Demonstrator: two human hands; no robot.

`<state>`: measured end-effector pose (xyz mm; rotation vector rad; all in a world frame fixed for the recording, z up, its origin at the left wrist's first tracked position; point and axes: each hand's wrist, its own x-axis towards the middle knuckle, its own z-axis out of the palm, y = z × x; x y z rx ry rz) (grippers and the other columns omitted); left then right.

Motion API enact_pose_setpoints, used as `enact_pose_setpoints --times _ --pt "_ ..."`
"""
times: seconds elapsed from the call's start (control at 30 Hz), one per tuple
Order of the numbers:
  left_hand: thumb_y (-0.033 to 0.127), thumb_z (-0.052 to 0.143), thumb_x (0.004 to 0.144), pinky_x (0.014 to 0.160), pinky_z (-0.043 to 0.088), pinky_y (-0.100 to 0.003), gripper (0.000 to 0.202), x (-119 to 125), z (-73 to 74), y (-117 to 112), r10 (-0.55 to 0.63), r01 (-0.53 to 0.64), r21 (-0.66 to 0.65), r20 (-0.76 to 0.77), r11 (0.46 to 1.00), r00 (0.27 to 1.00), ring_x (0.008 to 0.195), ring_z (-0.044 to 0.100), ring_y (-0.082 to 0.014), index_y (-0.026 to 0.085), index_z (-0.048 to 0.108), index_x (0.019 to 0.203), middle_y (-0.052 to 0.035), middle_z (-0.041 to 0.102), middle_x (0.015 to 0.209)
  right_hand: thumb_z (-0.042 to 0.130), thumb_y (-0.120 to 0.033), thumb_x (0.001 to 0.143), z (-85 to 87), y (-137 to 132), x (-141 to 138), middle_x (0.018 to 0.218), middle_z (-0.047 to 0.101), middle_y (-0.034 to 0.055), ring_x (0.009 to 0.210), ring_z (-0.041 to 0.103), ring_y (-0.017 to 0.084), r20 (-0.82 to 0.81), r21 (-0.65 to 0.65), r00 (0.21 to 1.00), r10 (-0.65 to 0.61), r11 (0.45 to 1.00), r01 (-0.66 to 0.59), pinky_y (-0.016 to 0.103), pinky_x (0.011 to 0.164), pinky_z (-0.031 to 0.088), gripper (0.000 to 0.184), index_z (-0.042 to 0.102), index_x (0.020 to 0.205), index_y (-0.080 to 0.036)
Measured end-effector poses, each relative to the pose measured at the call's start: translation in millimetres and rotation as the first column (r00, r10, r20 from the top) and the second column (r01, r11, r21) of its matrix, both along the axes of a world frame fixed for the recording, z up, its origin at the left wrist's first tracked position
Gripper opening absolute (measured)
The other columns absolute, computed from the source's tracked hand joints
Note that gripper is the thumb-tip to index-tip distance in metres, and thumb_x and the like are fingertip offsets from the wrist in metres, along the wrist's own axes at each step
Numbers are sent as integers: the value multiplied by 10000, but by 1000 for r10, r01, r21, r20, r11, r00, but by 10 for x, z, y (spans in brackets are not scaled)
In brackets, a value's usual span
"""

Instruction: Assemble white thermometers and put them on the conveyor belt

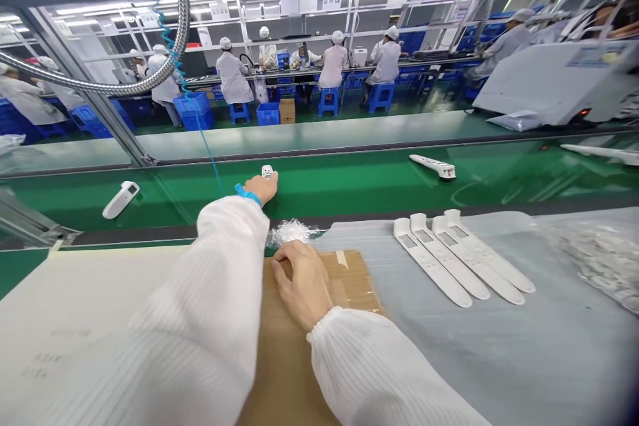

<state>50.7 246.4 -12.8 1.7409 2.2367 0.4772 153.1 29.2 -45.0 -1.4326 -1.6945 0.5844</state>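
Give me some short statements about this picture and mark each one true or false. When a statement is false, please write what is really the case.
1. The left hand wears a blue wrist strap. True.
2. The right hand rests on a yellow plastic tray. False: it rests on brown cardboard.
3. Four long white devices lie side by side on a grey sheet. True.
4. The left hand is holding a clear plastic bag. False: the bag lies below it, and the hand is close to a small white piece on the green belt.
5. The people beyond the belt wear dark coats. False: they wear white coats.
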Motion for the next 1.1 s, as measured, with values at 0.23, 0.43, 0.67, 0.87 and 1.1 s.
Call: enact_pose_setpoints --times 0.23,0.43,0.67,0.87,1.1 --pt "311 728 729 892 472 -430 315 173 -77 -145 -10 1 74 128 997 992 1061 613 -316 139 675 988 -153 688 1051 550 -121 830 20 20 26 915 643 22 912 544 202 -25 10 1000 -2 1000 2 338 817 421 111 614 805 -207" --pt "261 657 786 845 486 -275 422 -294 294 -948 -157 40 414 253 909 955 947 633 -173 211 564 1194 -39 667 1112 552 -144 820 19 55 50 900 645 25 878 583 186 -151 23 989 4 1000 -1 328 813 447 108 629 781 -208" --pt "358 643 830 799 514 -310 409 -557 474 -1933 -350 -30 494 657 869 668 920 671 -209 152 509 1157 -70 700 975 552 -269 862 61 41 107 891 647 52 763 577 172 -253 79 967 28 997 -9 298 681 462 137 643 791 -196" --pt "206 538 876 816 478 -361 356 -501 -23 -2253 -352 293 211 353 933 867 961 652 -254 187 522 1231 -100 684 1098 521 -310 928 113 -25 145 999 657 42 717 558 149 -208 196 978 14 980 28 289 631 437 169 651 975 -214" --pt "286 535 882 792 493 -324 213 -593 88 -2349 -534 488 218 367 845 761 919 662 -248 277 678 1040 -33 720 968 555 -237 946 157 -83 106 936 681 9 885 567 189 267 364 964 8 925 -108 353 757 336 123 648 866 -251"
